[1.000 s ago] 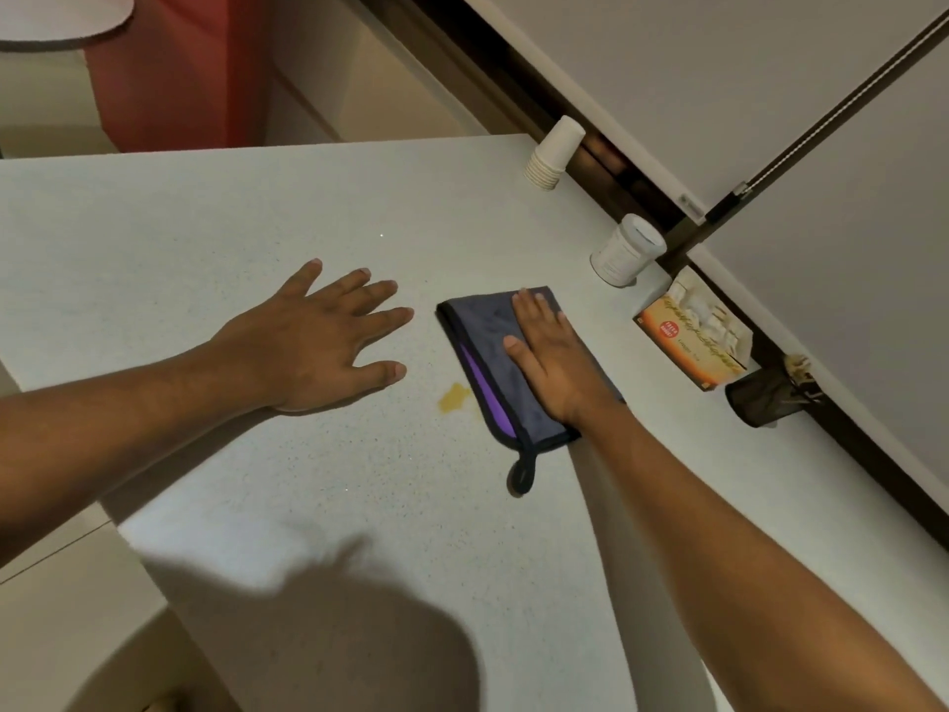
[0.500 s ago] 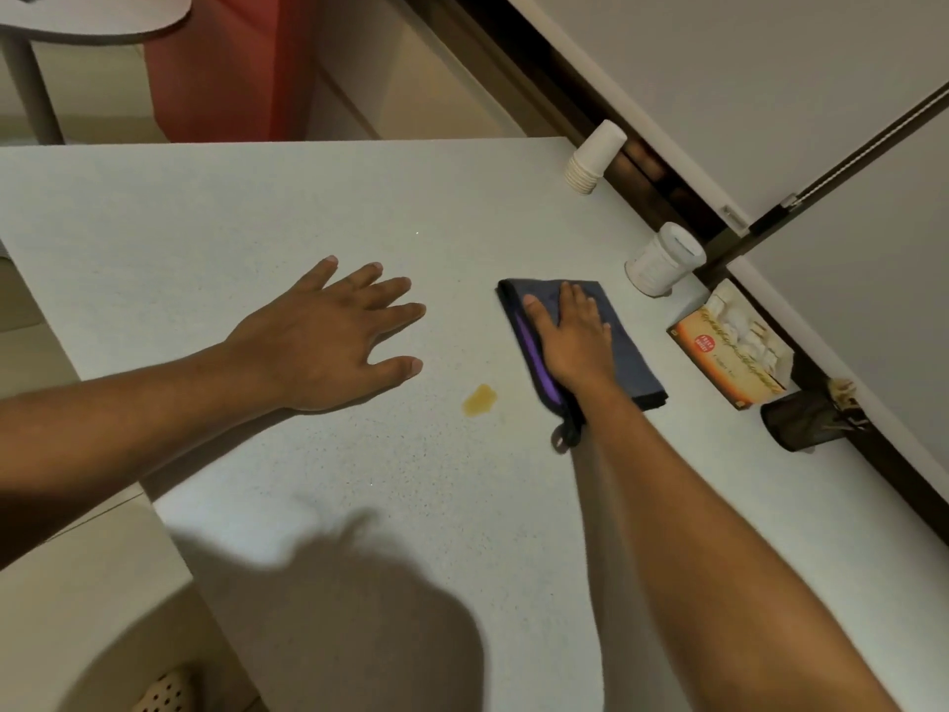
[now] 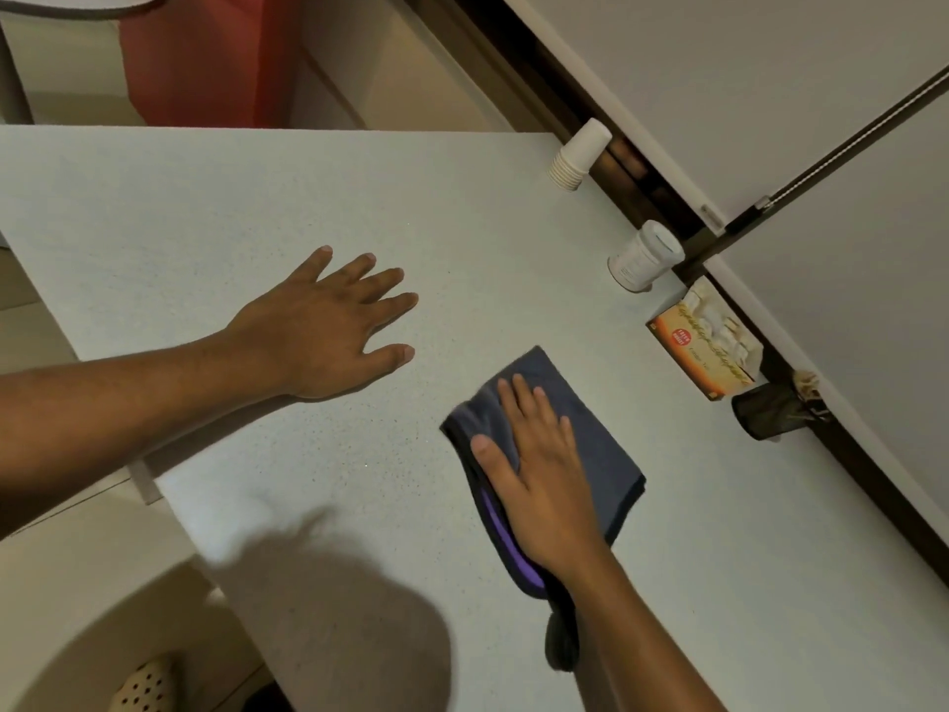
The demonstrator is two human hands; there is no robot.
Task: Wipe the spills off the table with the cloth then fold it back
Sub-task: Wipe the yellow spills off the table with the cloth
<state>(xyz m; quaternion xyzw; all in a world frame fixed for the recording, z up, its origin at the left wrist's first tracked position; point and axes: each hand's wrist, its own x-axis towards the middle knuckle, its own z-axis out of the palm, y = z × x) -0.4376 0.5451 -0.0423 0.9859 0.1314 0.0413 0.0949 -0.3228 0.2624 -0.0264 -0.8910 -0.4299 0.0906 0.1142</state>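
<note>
A folded dark grey cloth [image 3: 601,444] with a purple edge and a hanging loop lies on the pale speckled table [image 3: 205,208]. My right hand [image 3: 539,475] lies flat on top of it, palm down, fingers spread, pressing it onto the surface. Left of it, my left hand [image 3: 328,326] rests flat on the bare table with fingers apart and holds nothing. No yellow spill shows on the table; the cloth and my hand cover the spot where it was.
Along the far right edge by the wall stand a stack of paper cups [image 3: 577,156], a white jar [image 3: 644,256], an orange box [image 3: 703,346] and a dark holder [image 3: 765,413]. The table's near-left edge drops to the floor, where a shoe [image 3: 144,686] shows.
My right hand has slid the cloth leftward and nearer to me, over the yellow spot, which no longer shows. The left hand stayed flat in place.
</note>
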